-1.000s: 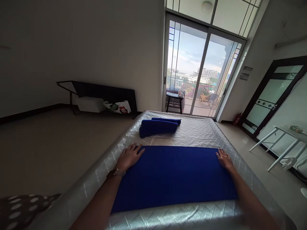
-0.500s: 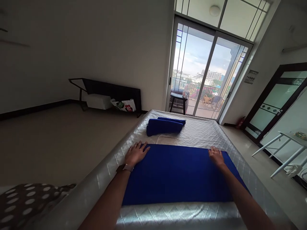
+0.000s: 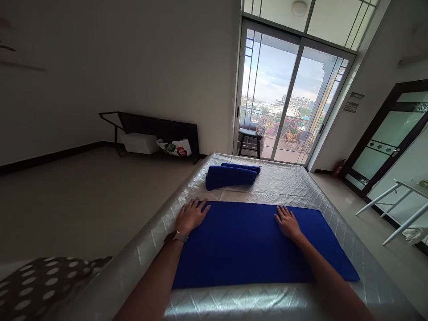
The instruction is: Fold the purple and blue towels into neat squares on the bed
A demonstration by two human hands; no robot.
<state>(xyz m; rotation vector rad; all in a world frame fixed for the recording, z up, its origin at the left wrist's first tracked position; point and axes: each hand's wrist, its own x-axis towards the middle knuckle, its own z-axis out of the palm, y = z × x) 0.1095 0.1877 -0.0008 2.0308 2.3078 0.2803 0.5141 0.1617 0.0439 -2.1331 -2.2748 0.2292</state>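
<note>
A blue towel [image 3: 254,243] lies spread flat across the near end of a bed [image 3: 294,183] with a quilted, shiny cover. The left hand [image 3: 191,216] rests palm down on the towel's far left corner, partly on the cover beside it, fingers [image 3: 200,206] spread and gripping nothing. The right hand [image 3: 287,222] lies flat on the towel's far edge, right of the middle, fingers likewise open and flat. Further up the bed, well apart from the hands, sit two rolled blue towels [image 3: 230,174], one just behind the other. A spotted cloth [image 3: 40,281] shows at the near left. Beyond the bed stand a stool [image 3: 249,141] by the glass doors [image 3: 287,98] and a low black bench [image 3: 150,129]. The cover looks slick, so the towel could slide or bunch under uneven pressure, and the right corner, with no hand on it, could lift or crease
</note>
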